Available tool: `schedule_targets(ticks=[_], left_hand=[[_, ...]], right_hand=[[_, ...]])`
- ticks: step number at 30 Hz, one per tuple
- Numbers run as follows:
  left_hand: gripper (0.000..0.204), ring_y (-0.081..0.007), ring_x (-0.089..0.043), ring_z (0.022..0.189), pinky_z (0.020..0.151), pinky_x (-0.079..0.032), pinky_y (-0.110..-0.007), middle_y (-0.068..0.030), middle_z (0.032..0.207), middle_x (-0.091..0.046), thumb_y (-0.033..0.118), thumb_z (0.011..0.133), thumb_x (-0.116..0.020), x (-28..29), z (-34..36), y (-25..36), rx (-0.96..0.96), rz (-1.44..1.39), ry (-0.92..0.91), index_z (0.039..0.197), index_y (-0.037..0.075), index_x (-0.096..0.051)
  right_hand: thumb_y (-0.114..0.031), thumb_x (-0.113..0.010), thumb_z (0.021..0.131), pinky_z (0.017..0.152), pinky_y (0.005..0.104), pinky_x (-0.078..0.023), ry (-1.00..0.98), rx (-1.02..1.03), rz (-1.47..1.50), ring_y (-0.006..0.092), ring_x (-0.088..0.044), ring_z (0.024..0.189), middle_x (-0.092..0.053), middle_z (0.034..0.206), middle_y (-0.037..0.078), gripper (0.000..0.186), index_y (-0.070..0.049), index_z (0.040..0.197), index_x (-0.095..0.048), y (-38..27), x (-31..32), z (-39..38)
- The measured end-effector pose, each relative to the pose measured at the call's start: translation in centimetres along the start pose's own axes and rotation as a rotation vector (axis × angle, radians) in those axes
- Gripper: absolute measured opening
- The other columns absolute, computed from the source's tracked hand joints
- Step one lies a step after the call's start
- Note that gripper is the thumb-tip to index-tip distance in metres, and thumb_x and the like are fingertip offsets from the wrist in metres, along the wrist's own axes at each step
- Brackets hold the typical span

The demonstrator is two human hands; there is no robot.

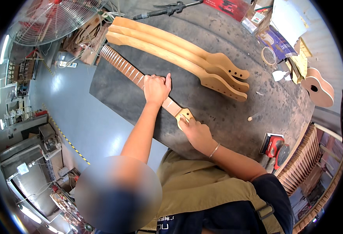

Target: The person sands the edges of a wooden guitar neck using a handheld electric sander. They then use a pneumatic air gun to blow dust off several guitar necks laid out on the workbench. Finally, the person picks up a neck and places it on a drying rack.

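A guitar neck with a fretted fingerboard [122, 64] lies diagonally on the dark, stained work table [128, 105]. My left hand [155, 89] grips it across the middle of the fingerboard, fingers closed round it. My right hand [198, 136], with a bangle at the wrist, has its fingers curled onto the pale headstock [186, 114]; its fingertips are partly hidden. Beyond my hands, several bare wooden necks [167, 48] lie side by side.
A red sander [273, 146] sits at the right edge. At the back are a black tool [157, 13], a tape roll [269, 57] and cardboard boxes [276, 45]. A small guitar body [321, 87] stands right. A caged fan [46, 23] and floor [74, 101] are left.
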State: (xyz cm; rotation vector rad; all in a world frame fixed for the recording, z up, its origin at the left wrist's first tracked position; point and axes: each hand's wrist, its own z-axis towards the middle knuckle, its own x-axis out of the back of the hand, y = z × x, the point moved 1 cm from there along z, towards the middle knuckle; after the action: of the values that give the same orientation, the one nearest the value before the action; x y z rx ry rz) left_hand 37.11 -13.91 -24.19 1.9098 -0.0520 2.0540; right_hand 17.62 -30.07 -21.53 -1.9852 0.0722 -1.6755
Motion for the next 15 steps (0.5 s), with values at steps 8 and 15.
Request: schedule_targets(ticks=[8,15], left_hand=[[0.054,-0.0319,-0.064,0.072,0.084,-0.043,-0.041,-0.0145,0.062,-0.068,0.035,0.101,-0.064,-0.1,-0.1,-0.2,-0.015,-0.045,0.073,0.057,0.005,-0.072],[0.054,-0.0323,-0.065,0.073,0.084,-0.044,-0.042,-0.0159,0.063,-0.068,0.036,0.100,-0.063,0.0,0.0,-0.1,-0.011,-0.011,0.000,0.058,0.005,-0.072]], right_hand=[[-0.012,-0.059,0.096,0.055,0.0425,-0.054,0.113,0.016,0.185,0.0299,-0.069,0.066,-0.065,0.090,0.012,0.033,-0.011,0.128,-0.060,0.3,0.6,-0.3],[-0.012,-0.057,0.098,0.066,0.0543,-0.054,-0.012,-0.207,0.595,0.0424,-0.070,0.075,-0.072,0.088,0.023,0.031,-0.011,0.128,-0.064,1.6,-0.8,0.5]])
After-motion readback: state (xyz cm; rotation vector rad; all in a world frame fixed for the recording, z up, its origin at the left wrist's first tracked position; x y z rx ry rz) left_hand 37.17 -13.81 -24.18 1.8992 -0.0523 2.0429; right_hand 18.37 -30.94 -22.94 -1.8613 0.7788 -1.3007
